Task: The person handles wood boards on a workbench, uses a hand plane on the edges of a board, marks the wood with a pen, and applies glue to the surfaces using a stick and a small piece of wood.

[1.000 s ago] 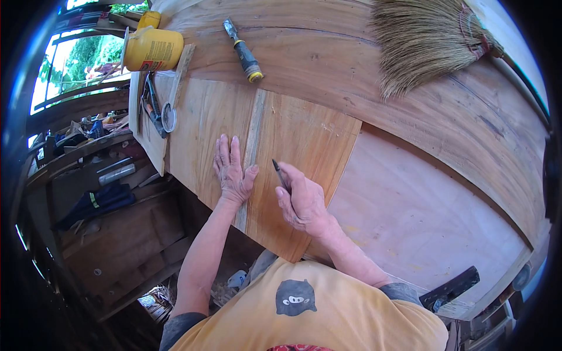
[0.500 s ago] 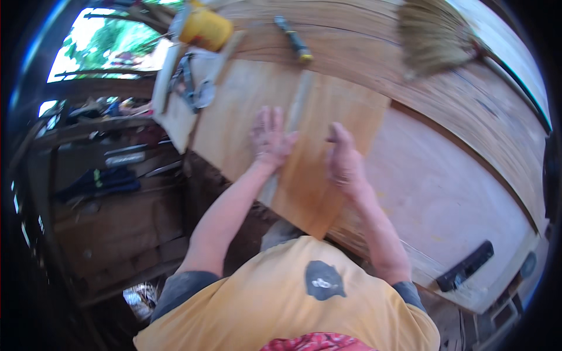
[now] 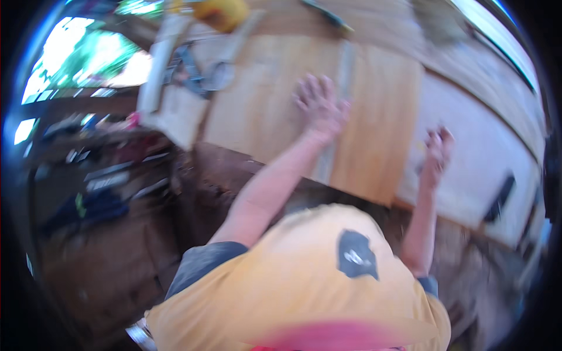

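My left hand [image 3: 320, 112] lies flat with its fingers spread on a light-brown wooden panel [image 3: 257, 99]. Its thumb side rests by a narrow pale strip [image 3: 345, 73] that runs between this panel and a second, more orange one [image 3: 377, 128]. Off to the right, my right hand [image 3: 438, 153] hovers over or near a pale whitish board [image 3: 474, 149]. Motion smears its fingers, which look partly bent; I cannot make out anything in them.
Beyond the panels lies a dark-handled tool [image 3: 331, 17]. A yellow container [image 3: 222, 13] and a metal tool [image 3: 190, 70] are at the far left. A dark block-like object [image 3: 500, 199] sits on the whitish board. Blurred broom bristles [image 3: 436, 20] show at the far right.
The view has swung, shifting the bench in the picture. My right hand has moved right, from over the orange panel to the whitish board. My left hand remains spread beside the strip.
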Demonstrator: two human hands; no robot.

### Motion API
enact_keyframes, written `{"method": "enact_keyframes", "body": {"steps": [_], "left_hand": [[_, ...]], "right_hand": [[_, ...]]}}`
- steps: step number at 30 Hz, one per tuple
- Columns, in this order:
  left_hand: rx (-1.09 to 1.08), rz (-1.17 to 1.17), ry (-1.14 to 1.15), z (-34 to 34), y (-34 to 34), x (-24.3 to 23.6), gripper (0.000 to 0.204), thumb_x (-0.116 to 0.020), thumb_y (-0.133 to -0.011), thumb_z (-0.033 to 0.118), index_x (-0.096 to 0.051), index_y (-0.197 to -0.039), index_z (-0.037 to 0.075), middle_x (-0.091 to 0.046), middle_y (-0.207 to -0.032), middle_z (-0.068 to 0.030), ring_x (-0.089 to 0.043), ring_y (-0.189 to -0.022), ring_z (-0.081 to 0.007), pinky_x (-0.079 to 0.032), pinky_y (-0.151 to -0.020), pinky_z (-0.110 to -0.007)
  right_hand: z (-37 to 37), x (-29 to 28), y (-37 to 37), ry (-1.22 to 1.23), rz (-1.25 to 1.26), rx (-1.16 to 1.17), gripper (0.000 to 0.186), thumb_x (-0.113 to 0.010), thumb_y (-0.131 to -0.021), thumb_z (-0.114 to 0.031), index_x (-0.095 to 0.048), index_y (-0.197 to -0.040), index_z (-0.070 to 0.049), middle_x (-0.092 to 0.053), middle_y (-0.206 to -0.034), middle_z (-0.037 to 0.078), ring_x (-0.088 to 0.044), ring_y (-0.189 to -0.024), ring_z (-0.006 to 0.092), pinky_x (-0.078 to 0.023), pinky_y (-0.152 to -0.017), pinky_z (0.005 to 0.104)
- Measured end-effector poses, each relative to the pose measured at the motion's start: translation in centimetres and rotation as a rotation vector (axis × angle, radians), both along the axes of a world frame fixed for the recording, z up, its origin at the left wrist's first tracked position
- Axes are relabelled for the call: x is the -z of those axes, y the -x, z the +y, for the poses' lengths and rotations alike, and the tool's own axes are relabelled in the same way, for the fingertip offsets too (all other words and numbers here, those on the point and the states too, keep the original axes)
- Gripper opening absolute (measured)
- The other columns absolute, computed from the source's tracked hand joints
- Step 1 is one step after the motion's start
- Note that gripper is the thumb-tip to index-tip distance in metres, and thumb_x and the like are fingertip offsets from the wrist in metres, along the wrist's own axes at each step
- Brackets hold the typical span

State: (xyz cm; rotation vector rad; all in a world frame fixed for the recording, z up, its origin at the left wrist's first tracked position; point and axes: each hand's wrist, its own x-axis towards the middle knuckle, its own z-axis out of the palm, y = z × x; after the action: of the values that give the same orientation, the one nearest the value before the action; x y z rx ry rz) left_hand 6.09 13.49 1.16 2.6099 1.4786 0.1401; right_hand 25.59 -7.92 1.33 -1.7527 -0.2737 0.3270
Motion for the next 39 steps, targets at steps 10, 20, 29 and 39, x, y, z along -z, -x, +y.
{"method": "enact_keyframes", "body": {"steps": [10, 20, 29, 39], "left_hand": [[0.477, -0.114, -0.131, -1.7, 0.4, 1.1, 0.075, -0.057, -0.097, 0.058, -0.042, -0.158, 0.016, -0.027, -0.166, -0.0229, -0.015, -0.156, -0.0476, -0.01, -0.123, -0.067], [0.441, -0.011, -0.04, -1.9, -8.1, 1.5, 0.075, -0.05, -0.1, 0.061, -0.034, -0.162, 0.023, -0.022, -0.172, -0.0129, -0.014, -0.159, -0.036, -0.01, -0.125, -0.062], [0.4, 0.039, -0.045, -1.7, -8.5, 0.7, 0.079, -0.054, -0.097, 0.061, -0.034, -0.163, 0.022, -0.025, -0.171, -0.0098, -0.018, -0.159, -0.0318, -0.013, -0.125, -0.058], [0.404, 0.011, -0.035, -2.0, -8.4, 0.9, 0.081, -0.057, -0.094, 0.061, -0.035, -0.162, 0.023, -0.027, -0.171, -0.0098, -0.021, -0.158, -0.0323, -0.013, -0.124, -0.057]], "right_hand": [[-8.0, -7.4, 10.9, -0.406, 0.381, 0.134, 0.061, -0.041, -0.087, -0.002, -0.042, -0.147, 0.004, -0.061, -0.126, 0.014, -0.058, -0.109, 0.0194, -0.049, -0.088, 0.0292], [-5.4, -2.0, 2.3, -0.28, 0.279, -0.103, 0.042, -0.056, -0.106, -0.043, -0.06, -0.122, -0.004, -0.058, -0.096, 0.001, -0.048, -0.086, 0.0084, -0.044, -0.079, 0.0261], [6.8, 0.6, -12.8, -0.004, -0.183, -0.264, 0.026, -0.061, -0.091, -0.024, -0.064, -0.098, 0.0, -0.066, -0.082, 0.011, -0.061, -0.075, 0.0198, -0.051, -0.074, 0.035], [13.3, 2.1, -16.1, 0.208, -0.337, -0.352, 0.024, -0.061, -0.088, -0.026, -0.067, -0.1, -0.007, -0.072, -0.097, 0.02, -0.069, -0.097, 0.0368, -0.054, -0.089, 0.0427]]}}
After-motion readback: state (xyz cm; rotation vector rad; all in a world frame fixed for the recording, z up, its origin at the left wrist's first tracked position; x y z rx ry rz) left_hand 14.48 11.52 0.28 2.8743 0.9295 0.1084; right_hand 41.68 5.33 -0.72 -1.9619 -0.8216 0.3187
